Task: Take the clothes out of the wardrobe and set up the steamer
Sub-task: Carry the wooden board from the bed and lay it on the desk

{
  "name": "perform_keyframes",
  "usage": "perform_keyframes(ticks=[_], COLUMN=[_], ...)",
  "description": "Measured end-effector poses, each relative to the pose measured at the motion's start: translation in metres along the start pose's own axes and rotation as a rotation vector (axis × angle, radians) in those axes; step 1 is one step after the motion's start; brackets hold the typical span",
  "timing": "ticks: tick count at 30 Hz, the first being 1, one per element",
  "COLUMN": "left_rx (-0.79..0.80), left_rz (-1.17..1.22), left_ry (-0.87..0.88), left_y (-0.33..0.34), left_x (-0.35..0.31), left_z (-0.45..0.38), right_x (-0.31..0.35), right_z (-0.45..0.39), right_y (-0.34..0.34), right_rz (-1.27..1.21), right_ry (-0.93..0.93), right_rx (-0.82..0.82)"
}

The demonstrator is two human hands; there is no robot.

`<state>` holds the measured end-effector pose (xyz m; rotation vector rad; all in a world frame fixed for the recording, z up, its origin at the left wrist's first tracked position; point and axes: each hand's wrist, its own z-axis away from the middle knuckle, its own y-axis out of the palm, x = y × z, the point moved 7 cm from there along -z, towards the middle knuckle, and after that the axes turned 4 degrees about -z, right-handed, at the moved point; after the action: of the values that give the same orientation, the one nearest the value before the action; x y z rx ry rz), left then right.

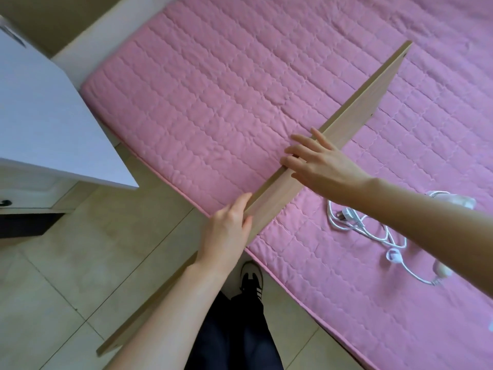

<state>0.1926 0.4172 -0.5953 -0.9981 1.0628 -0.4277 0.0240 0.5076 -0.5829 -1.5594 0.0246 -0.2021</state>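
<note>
Wooden board (354, 113), long and light-toned, is held on edge, slanting from the tiled floor (66, 276) side up over the pink quilted mattress (213, 89). Its lower middle edge is gripped by the left hand (226, 231), thumb on the near face, fingers curled round the top edge. The right hand (317, 161) is laid on the board higher up, fingers spread and fairly straight across the top edge, not wrapped. Hands are kept apart along the board. A white power cord (373, 231) with plug lies coiled on the mattress at right, partly hidden by the right forearm; the unit attached is blurred. A white cabinet (40, 116) stands at left. A dark trouser leg and sneaker (252, 276) are seen below.
</note>
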Motion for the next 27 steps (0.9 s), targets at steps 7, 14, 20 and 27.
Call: perform_keyframes(ticks=[7, 14, 20, 27], left_rx=[0.043, 0.041, -0.039, -0.2], left_rz=[-0.131, -0.22, -0.138, -0.24], left_ry=[-0.096, 0.05, 0.011, 0.104], left_y=[-0.007, -0.022, -0.083, -0.171], left_x=[0.005, -0.01, -0.003, -0.023], left_z=[0.016, 0.051, 0.094, 0.147], right_x=[0.003, 0.039, 0.09, 0.148], right_z=[-0.011, 0.009, 0.021, 0.036], right_y=[-0.007, -0.037, -0.083, -0.153], right_rz=[0.021, 0.01, -0.008, -0.085], right_ry=[-0.098, -0.184, -0.209, -0.139], right_rx=[0.075, 0.128, 0.088, 0.005])
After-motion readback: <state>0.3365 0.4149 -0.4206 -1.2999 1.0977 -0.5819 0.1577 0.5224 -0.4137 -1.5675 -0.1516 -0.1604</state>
